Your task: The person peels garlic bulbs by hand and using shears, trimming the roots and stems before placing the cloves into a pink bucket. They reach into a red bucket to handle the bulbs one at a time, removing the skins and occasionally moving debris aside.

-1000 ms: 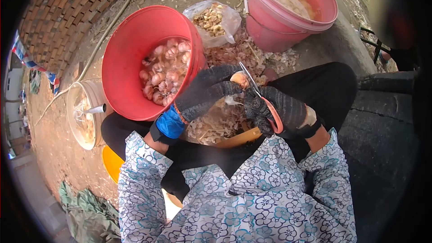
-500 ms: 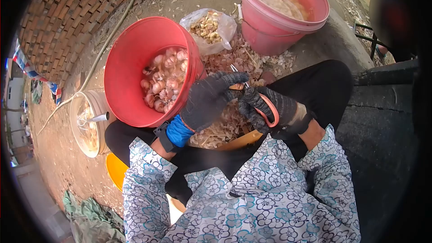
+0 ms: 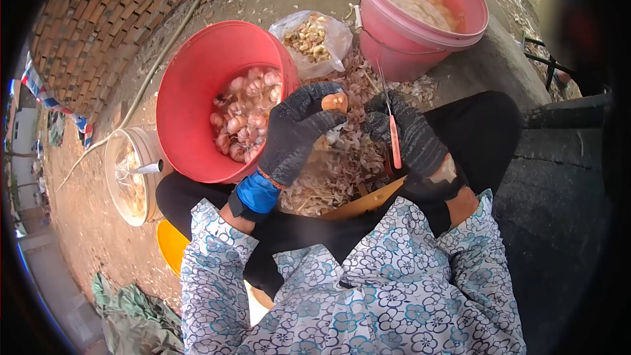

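Note:
My left hand (image 3: 299,128), in a dark grey knit glove, is closed with a small brownish-pink garlic bulb (image 3: 334,102) between thumb and fingers. Gloved as well, my right hand (image 3: 411,128) grips scissors (image 3: 395,141) with pink-orange handles. Their thin metal blades point up and away from me, apart from the garlic. Below both hands, a heap of papery garlic skins (image 3: 328,184) lies behind a yellowish rim (image 3: 365,202) between my legs. Beside my left hand, a tilted red bucket (image 3: 190,105) holds many pinkish garlic bulbs (image 3: 246,121) in liquid.
A pink bucket (image 3: 401,52) with pale contents in liquid stands at the back. A clear plastic bag (image 3: 338,43) of cloves sits between the buckets. Left are a white bucket (image 3: 115,187), a yellow container (image 3: 169,246) and a hose (image 3: 154,72). Green cloth (image 3: 135,312) lies lower left.
My hands have moved apart. The left has turned, bringing the garlic into clearer view; the right has drawn slightly right, and the scissors now stand more upright, away from the garlic.

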### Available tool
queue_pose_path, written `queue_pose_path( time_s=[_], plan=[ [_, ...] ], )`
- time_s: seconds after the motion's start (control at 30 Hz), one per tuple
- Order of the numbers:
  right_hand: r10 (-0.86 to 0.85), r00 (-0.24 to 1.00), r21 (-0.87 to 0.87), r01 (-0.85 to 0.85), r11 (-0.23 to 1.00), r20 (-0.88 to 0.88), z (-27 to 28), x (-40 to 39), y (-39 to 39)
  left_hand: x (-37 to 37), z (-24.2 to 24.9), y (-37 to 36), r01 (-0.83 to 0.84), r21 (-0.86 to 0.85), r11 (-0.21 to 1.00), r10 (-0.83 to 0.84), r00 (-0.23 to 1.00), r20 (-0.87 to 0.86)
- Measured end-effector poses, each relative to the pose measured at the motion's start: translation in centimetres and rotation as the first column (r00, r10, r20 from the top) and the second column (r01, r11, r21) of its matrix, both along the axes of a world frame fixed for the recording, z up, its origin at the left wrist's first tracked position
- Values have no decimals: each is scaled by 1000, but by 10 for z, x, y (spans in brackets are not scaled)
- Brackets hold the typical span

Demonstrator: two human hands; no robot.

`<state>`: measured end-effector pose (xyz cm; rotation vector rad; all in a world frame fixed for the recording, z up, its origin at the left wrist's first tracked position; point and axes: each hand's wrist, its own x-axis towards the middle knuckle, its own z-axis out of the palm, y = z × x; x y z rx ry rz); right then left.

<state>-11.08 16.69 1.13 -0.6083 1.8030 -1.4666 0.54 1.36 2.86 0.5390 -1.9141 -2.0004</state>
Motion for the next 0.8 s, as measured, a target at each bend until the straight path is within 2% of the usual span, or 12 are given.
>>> queue_pose_path(
  time_s=[0.03, 0.07, 0.1, 0.13, 0.33, 0.43, 0.5, 0.6, 0.63, 0.67, 0.73, 0.8],
  plan=[
    [-137, 829, -167, 266, 950, 543, 0, 1, 0, 0, -3, 2, -3, 4, 1000, 3, 1000, 2],
    [-136, 827, -164, 265, 950, 545, -2, 2, 0, 0, -7, 5, -56, -20, 998, 56, 998, -2],
    [45, 992, -105, -57, 993, -117, -4, 1, 1, 0, -10, 6, -106, -45, 993, 106, 994, -8],
    [293, 661, 147, -268, 952, -691, -5, 2, 2, 0, -10, 7, -104, -44, 994, 104, 995, -5],
    [460, 506, 366, -278, 888, -730, -12, 8, 2, 4, -14, 14, -118, -465, 877, 169, 983, 68],
    [590, 654, 380, -452, 807, -474, -18, 7, 2, 6, -16, 14, -135, -489, 862, 155, 988, 0],
    [539, 842, 128, -532, 837, -27, -14, 4, -1, 4, -15, 15, -150, -418, 896, 180, 983, 32],
    [425, 629, -225, -375, 899, 651, -8, -4, -3, -2, -10, 14, -182, 15, 983, 181, 983, 16],
    [661, 696, -406, -537, 739, 281, -52, -11, 6, -2, -13, 10, -180, 15, 984, 180, 984, 16],
    [660, 697, -406, -538, 739, 280, -60, -9, 5, -2, -17, 6, -152, 45, 987, 152, 988, 18],
    [790, -141, -801, -159, 577, 597, -65, -3, 1, -1, -22, 4, -126, 76, 989, 125, 992, 18],
    [783, -171, -801, -170, 575, 598, -60, 6, 7, -1, -23, 5, -89, 267, 959, 66, 993, 94]
  ],
)
